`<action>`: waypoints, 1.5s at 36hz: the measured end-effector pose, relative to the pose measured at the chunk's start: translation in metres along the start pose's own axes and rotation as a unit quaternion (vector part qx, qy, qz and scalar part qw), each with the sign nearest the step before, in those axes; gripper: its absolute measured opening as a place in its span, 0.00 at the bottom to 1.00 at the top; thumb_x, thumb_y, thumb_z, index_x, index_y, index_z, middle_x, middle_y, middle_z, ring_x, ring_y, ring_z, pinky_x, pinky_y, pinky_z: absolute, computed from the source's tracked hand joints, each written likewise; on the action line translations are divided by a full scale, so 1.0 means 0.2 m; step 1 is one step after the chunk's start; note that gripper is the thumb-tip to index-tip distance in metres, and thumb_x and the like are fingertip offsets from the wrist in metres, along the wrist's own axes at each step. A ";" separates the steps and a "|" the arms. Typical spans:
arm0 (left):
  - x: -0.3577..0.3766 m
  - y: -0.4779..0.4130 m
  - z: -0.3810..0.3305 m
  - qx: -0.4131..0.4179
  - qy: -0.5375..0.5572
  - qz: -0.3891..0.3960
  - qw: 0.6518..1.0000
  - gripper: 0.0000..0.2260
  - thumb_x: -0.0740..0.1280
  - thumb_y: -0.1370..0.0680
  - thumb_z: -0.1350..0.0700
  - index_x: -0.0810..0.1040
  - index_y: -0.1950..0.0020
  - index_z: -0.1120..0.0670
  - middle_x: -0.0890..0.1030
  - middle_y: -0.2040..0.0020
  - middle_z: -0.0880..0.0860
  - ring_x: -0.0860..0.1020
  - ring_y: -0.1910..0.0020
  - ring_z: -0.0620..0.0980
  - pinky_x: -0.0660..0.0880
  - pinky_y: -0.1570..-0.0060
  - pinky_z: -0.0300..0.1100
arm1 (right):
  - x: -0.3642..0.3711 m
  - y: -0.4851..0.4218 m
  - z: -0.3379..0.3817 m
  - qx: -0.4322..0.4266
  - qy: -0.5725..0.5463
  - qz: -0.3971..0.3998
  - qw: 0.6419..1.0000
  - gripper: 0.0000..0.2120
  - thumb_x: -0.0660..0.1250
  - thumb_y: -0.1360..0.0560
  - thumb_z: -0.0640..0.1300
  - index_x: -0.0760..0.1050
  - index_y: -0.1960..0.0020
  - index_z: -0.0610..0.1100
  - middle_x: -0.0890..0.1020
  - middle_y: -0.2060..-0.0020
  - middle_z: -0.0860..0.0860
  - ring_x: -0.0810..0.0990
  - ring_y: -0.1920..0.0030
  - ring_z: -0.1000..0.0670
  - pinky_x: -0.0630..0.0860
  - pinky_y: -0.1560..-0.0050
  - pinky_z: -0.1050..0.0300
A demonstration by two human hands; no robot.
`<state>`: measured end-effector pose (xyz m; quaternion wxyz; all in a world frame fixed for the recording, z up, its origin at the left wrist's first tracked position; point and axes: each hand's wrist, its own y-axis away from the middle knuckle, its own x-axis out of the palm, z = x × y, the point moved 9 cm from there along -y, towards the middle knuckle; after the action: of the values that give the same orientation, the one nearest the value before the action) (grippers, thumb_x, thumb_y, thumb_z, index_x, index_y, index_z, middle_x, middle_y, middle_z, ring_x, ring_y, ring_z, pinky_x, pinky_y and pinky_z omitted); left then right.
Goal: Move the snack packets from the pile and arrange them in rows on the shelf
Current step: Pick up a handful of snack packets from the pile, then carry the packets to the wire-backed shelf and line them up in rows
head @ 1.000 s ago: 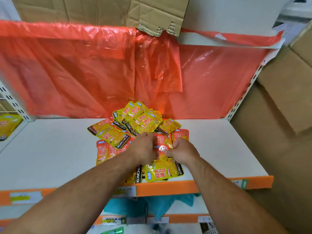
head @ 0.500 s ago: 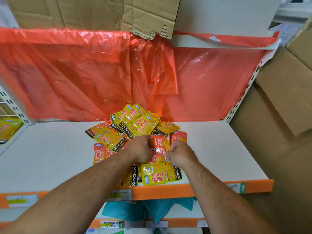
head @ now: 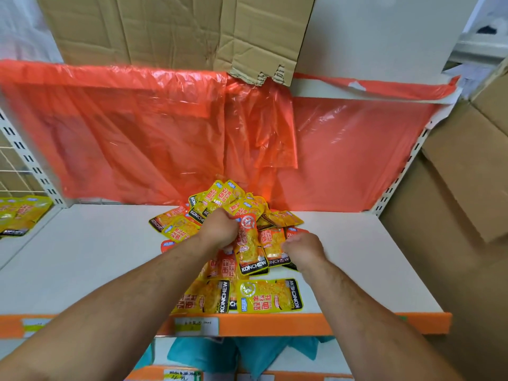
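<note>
Glossy foil packet (head: 249, 250) hangs pinched in left hand (head: 221, 229); right hand (head: 303, 250) curls fisted, grip unclear.

Yellow and orange snack packets (head: 220, 204) lay heaped, overlapping at all angles, on the middle of the white shelf (head: 96, 257). One orange-topped packet (head: 248, 248) stood raised above them, logo end down.

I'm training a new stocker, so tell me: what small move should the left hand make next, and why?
Probably lift the packet clear of the pile and carry it left across the shelf to start a row. The left hand grips the packet's top, its lower end rests on other packets, and white shelf surface shows on both sides of the pile.
</note>
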<state>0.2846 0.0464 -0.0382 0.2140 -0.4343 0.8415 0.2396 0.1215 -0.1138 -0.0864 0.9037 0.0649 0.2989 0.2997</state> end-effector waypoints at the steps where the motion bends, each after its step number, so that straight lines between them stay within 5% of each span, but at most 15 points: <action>1: 0.00 -0.01 0.02 -0.015 0.039 0.003 0.999 0.08 0.63 0.19 0.58 0.69 0.57 0.56 0.76 0.63 0.59 0.78 0.71 0.58 0.82 0.60 0.57 | 0.00 -0.01 -0.01 0.010 -0.026 0.002 1.000 0.03 0.71 0.29 0.37 0.79 0.62 0.42 0.78 0.66 0.47 0.75 0.64 0.46 0.69 0.64 0.58; 3: -0.01 -0.01 0.06 -0.043 0.100 0.010 0.994 0.06 0.64 0.19 0.60 0.68 0.52 0.57 0.74 0.58 0.59 0.79 0.71 0.56 0.82 0.60 0.60 | 0.02 -0.01 -0.02 0.028 -0.075 0.021 0.997 0.05 0.73 0.28 0.39 0.78 0.55 0.43 0.76 0.66 0.47 0.71 0.69 0.48 0.64 0.71 0.61; 7: 0.01 0.01 0.08 -0.063 0.158 0.051 0.984 0.14 0.71 0.25 0.67 0.68 0.47 0.58 0.76 0.59 0.60 0.77 0.72 0.52 0.78 0.75 0.42 | 0.06 0.02 -0.03 0.059 -0.146 0.093 0.983 0.10 0.74 0.26 0.40 0.73 0.52 0.43 0.72 0.63 0.46 0.64 0.71 0.52 0.57 0.77 0.63; 14: -0.02 0.01 0.09 -0.061 0.189 0.052 0.979 0.13 0.74 0.30 0.70 0.72 0.60 0.56 0.78 0.67 0.57 0.74 0.72 0.53 0.71 0.73 0.40 | 0.12 0.10 -0.05 0.084 -0.137 0.198 0.967 0.15 0.73 0.26 0.36 0.72 0.43 0.40 0.73 0.65 0.48 0.62 0.74 0.55 0.57 0.77 0.63; 20: -0.04 0.04 0.16 -0.056 0.258 0.033 0.964 0.09 0.70 0.26 0.69 0.77 0.58 0.56 0.82 0.62 0.58 0.79 0.68 0.54 0.79 0.61 0.49 | 0.19 0.16 0.01 0.018 -0.139 0.235 0.962 0.08 0.71 0.25 0.34 0.73 0.51 0.41 0.73 0.68 0.46 0.61 0.77 0.56 0.58 0.79 0.63; 25: -0.09 0.10 0.22 -0.049 0.251 0.017 0.966 0.12 0.66 0.22 0.68 0.71 0.58 0.53 0.76 0.69 0.54 0.73 0.78 0.47 0.67 0.80 0.35 | 0.22 0.22 0.09 -0.018 -0.150 0.223 0.963 0.09 0.70 0.24 0.34 0.73 0.59 0.41 0.72 0.70 0.48 0.62 0.79 0.56 0.65 0.81 0.65; 32: -0.22 0.18 0.31 -0.058 0.252 0.028 0.966 0.13 0.73 0.27 0.68 0.75 0.50 0.55 0.80 0.67 0.54 0.77 0.71 0.51 0.74 0.66 0.41 | 0.37 0.27 0.18 -0.054 -0.117 0.220 0.967 0.14 0.73 0.26 0.37 0.68 0.61 0.46 0.65 0.69 0.49 0.58 0.73 0.53 0.53 0.74 0.60; 36: -0.38 0.24 0.40 -0.053 0.223 -0.013 0.973 0.16 0.76 0.31 0.67 0.73 0.51 0.56 0.79 0.67 0.54 0.78 0.74 0.48 0.75 0.73 0.38 | 0.49 0.34 0.25 -0.071 -0.083 0.224 0.968 0.15 0.74 0.26 0.37 0.68 0.61 0.47 0.65 0.70 0.49 0.59 0.73 0.53 0.53 0.73 0.61; 40: -0.56 0.28 0.54 -0.052 0.241 -0.050 0.968 0.14 0.77 0.34 0.67 0.75 0.55 0.58 0.83 0.61 0.58 0.82 0.63 0.57 0.82 0.53 0.55 | 0.67 0.45 0.36 -0.100 -0.062 0.249 0.961 0.14 0.74 0.26 0.39 0.68 0.59 0.47 0.61 0.66 0.46 0.57 0.72 0.52 0.52 0.72 0.59; 44: -0.78 0.35 0.69 -0.058 0.266 -0.072 0.959 0.14 0.75 0.31 0.70 0.73 0.58 0.55 0.82 0.61 0.58 0.81 0.65 0.55 0.81 0.60 0.50 | 0.87 0.60 0.50 -0.121 -0.047 0.265 0.956 0.09 0.73 0.26 0.38 0.72 0.56 0.43 0.64 0.66 0.44 0.59 0.74 0.52 0.55 0.74 0.62; 47: -0.97 0.40 0.84 -0.068 0.281 -0.081 0.954 0.14 0.75 0.30 0.69 0.72 0.57 0.55 0.82 0.61 0.57 0.80 0.67 0.52 0.77 0.68 0.43 | 1.05 0.74 0.60 -0.132 -0.047 0.273 0.952 0.19 0.73 0.26 0.36 0.64 0.65 0.47 0.62 0.68 0.46 0.58 0.75 0.52 0.53 0.73 0.62; 54: -1.46 0.54 1.19 -0.053 0.271 -0.108 0.955 0.12 0.74 0.29 0.65 0.77 0.49 0.56 0.85 0.60 0.58 0.82 0.65 0.55 0.80 0.62 0.48 | 1.50 1.09 0.83 -0.131 -0.049 0.298 0.944 0.17 0.70 0.25 0.32 0.70 0.67 0.46 0.71 0.81 0.57 0.64 0.81 0.55 0.58 0.75 0.59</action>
<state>0.3863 0.4254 -0.0378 -0.0207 -0.5821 0.8020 0.1323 0.3009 0.2482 -0.0368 0.7870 0.0467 0.1791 0.5886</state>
